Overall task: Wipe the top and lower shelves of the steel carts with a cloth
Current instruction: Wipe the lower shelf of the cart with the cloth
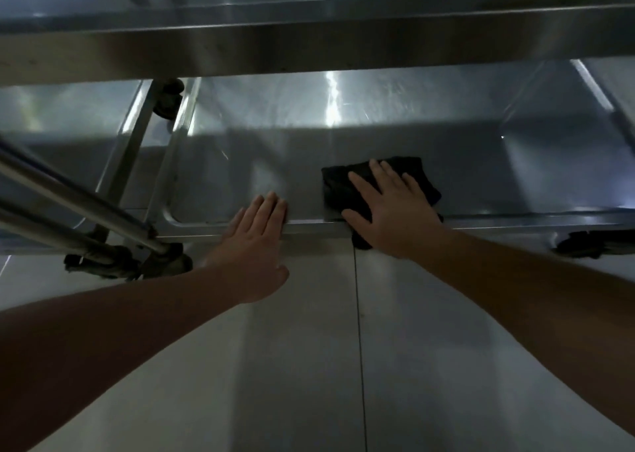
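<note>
Cloth (347, 190), black, soft and crumpled, lies at centre right of the frame on the lower shelf (275, 162), smooth brushed steel, overhanging its front rim. Right hand (391, 207) presses it flat, fingers straight; unwiped shelf extends leftward. Left hand (256, 231) rests flat on the rim, empty.

Cloth (378, 183): black, plain, no pattern. Lower shelf (275, 162): silver-grey steel with bright white glare streaks. Upper shelf edge (309, 52): dull grey-brown. Floor (309, 365): pale grey tiles, dark joint line. Wheels (591, 243): black.
</note>
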Demonstrator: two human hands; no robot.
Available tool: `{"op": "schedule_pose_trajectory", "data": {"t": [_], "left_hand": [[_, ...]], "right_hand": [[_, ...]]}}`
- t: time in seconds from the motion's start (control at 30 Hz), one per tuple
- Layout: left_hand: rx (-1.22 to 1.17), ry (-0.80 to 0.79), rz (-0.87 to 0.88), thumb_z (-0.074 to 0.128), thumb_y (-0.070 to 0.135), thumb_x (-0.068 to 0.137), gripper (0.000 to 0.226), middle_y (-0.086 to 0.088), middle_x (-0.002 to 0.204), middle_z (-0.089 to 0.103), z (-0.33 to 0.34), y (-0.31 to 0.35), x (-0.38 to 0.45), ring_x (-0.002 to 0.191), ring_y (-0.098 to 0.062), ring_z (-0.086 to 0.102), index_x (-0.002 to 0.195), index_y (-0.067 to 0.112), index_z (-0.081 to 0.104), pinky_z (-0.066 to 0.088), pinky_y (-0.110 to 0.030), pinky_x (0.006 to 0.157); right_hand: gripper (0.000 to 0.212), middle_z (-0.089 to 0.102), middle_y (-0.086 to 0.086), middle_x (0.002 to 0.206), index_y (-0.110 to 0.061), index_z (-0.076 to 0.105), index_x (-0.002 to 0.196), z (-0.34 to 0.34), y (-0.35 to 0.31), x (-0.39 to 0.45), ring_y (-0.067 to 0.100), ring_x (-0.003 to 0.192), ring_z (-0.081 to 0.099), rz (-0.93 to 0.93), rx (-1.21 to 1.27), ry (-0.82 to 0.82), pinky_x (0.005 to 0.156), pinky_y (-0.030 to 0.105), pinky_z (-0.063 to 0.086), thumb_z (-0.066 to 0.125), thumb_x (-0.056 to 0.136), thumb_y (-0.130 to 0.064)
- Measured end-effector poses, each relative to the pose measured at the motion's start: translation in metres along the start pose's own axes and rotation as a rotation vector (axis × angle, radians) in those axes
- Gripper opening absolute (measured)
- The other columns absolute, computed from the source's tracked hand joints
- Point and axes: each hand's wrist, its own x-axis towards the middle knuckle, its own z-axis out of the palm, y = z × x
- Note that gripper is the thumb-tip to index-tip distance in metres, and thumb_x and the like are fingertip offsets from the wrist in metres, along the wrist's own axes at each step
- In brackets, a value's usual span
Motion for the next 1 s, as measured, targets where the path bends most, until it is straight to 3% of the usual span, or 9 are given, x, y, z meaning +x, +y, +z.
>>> {"op": "schedule_pose_trajectory", "data": {"t": [0.1, 0.3, 0.4, 0.6, 0.73, 0.8, 0.87, 0.93, 1.0], "left_hand": [[0.017, -0.024, -0.021, 0.061, 0.057, 0.087, 0.118, -0.003, 0.175, -0.022, 0.001, 0.001, 0.0, 0.161, -0.018, -0.02, 0.167, 0.02, -0.017, -0.006, -0.038, 0.131], [0.019, -0.052, -0.033, 0.058, 0.059, 0.086, 0.119, -0.001, 0.174, -0.026, 0.001, -0.001, 0.001, 0.159, -0.017, -0.025, 0.165, 0.02, -0.023, -0.004, -0.04, 0.131], [0.024, -0.059, -0.029, 0.058, 0.06, 0.088, 0.119, -0.002, 0.173, -0.028, 0.001, -0.001, 0.0, 0.159, -0.018, -0.026, 0.164, 0.02, -0.024, -0.004, -0.04, 0.131], [0.036, -0.149, -0.037, 0.063, 0.062, 0.085, 0.125, -0.005, 0.173, -0.028, -0.008, 0.002, -0.002, 0.16, -0.022, -0.025, 0.164, 0.018, -0.025, -0.006, -0.04, 0.13], [0.096, -0.255, -0.054, 0.068, 0.059, 0.087, 0.128, -0.008, 0.172, -0.029, -0.023, 0.007, 0.002, 0.16, -0.027, -0.022, 0.163, 0.014, -0.025, -0.002, -0.043, 0.131], [0.135, -0.304, -0.045, 0.069, 0.056, 0.089, 0.128, -0.01, 0.172, -0.028, -0.034, 0.008, 0.003, 0.161, -0.029, -0.02, 0.163, 0.014, -0.026, 0.0, -0.044, 0.131], [0.142, -0.345, -0.028, 0.071, 0.052, 0.091, 0.124, -0.01, 0.174, -0.024, -0.051, 0.009, 0.002, 0.162, -0.028, -0.015, 0.165, 0.016, -0.022, 0.002, -0.043, 0.13], [0.129, -0.372, -0.02, 0.07, 0.049, 0.092, 0.115, -0.008, 0.176, -0.016, -0.072, 0.012, -0.007, 0.163, -0.028, -0.007, 0.168, 0.022, -0.012, 0.006, -0.044, 0.13], [0.093, -0.422, -0.043, 0.066, 0.049, 0.093, 0.104, -0.006, 0.178, -0.004, -0.093, 0.022, -0.029, 0.163, -0.027, 0.003, 0.169, 0.027, -0.001, 0.015, -0.045, 0.129]], "right_hand": [[0.085, 0.005, 0.008, 0.175, -0.036, 0.012, 0.166, 0.005, -0.003, -0.012, 0.023, 0.161, 0.003, -0.153, -0.029, -0.003, 0.128, 0.045, 0.001, 0.025, 0.094, -0.08], [0.081, 0.027, 0.003, 0.171, -0.025, 0.02, 0.166, 0.006, -0.003, -0.017, 0.02, 0.158, 0.022, -0.28, 0.048, 0.038, 0.127, 0.036, 0.008, 0.061, 0.099, -0.043], [0.074, 0.034, 0.0, 0.169, -0.022, 0.032, 0.163, 0.004, -0.005, -0.02, 0.017, 0.156, 0.028, -0.305, 0.125, 0.029, 0.13, 0.037, 0.014, 0.067, 0.098, -0.026], [0.067, 0.042, 0.002, 0.164, -0.019, 0.04, 0.16, -0.004, -0.024, -0.027, 0.02, 0.153, 0.035, -0.22, 0.19, -0.033, 0.128, 0.038, 0.02, 0.064, 0.098, -0.014], [0.067, 0.035, 0.002, 0.168, -0.018, 0.032, 0.163, -0.025, -0.05, -0.031, 0.021, 0.154, 0.031, -0.07, 0.167, -0.168, 0.126, 0.035, 0.02, 0.053, 0.101, -0.006], [0.063, 0.042, 0.006, 0.162, -0.014, 0.036, 0.159, -0.041, -0.071, -0.035, 0.026, 0.148, 0.038, -0.001, 0.111, -0.255, 0.121, 0.039, 0.033, 0.05, 0.099, -0.002], [0.053, 0.056, 0.01, 0.146, -0.012, 0.047, 0.148, -0.059, -0.086, -0.046, 0.028, 0.133, 0.053, 0.051, 0.066, -0.316, 0.098, 0.04, 0.049, 0.054, 0.096, 0.0], [0.044, 0.062, 0.012, 0.134, -0.011, 0.051, 0.142, -0.077, -0.094, -0.065, 0.029, 0.117, 0.061, 0.101, 0.062, -0.441, 0.083, 0.036, 0.048, 0.051, 0.099, -0.002], [0.048, 0.057, 0.016, 0.144, -0.009, 0.042, 0.152, -0.091, -0.1, -0.089, 0.031, 0.124, 0.059, 0.133, 0.089, -0.624, 0.097, 0.036, 0.047, 0.046, 0.104, -0.005]]}}
